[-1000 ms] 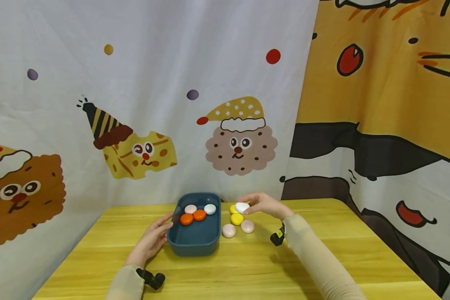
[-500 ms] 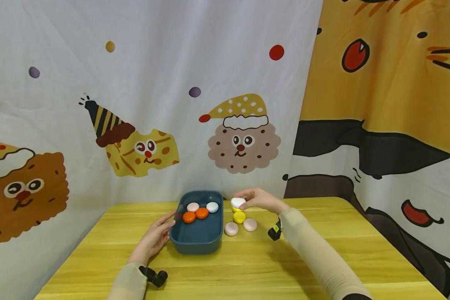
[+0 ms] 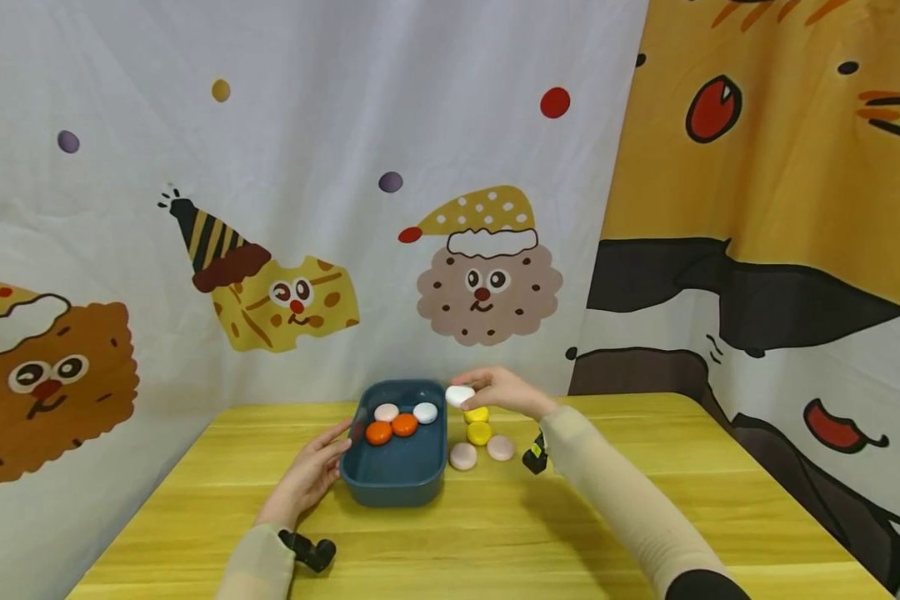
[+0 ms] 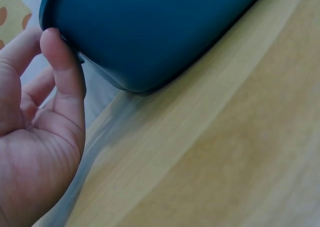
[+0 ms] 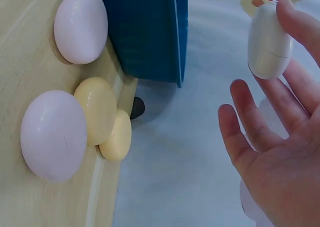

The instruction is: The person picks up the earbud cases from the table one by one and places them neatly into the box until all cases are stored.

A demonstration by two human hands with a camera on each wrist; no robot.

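Note:
My right hand [image 3: 506, 392] holds a white smooth rounded disc [image 3: 459, 396] between thumb and fingertips, raised beside the box's right rim. In the right wrist view a thin seam shows on this white disc [image 5: 270, 42], and the other fingers spread loosely below it. My left hand [image 3: 311, 475] touches the left side of the blue-grey box [image 3: 393, 497], its fingers loosely bent. Seen from the left wrist, the thumb [image 4: 59, 57] rests at the box's rim corner. Inside the box lie a pale pink disc [image 3: 386, 412], a white disc [image 3: 424, 413] and two orange discs [image 3: 404, 425].
Right of the box, on the wooden table [image 3: 450, 558], lie two yellow discs [image 3: 478, 433] and two pale pink discs [image 3: 462, 456]. A curtain [image 3: 307, 125] printed with cartoon figures hangs behind the table.
My right hand has lifted the white disc from above the yellow discs and carried it left towards the box. The left hand stays at the box's side. The view has shifted slightly.

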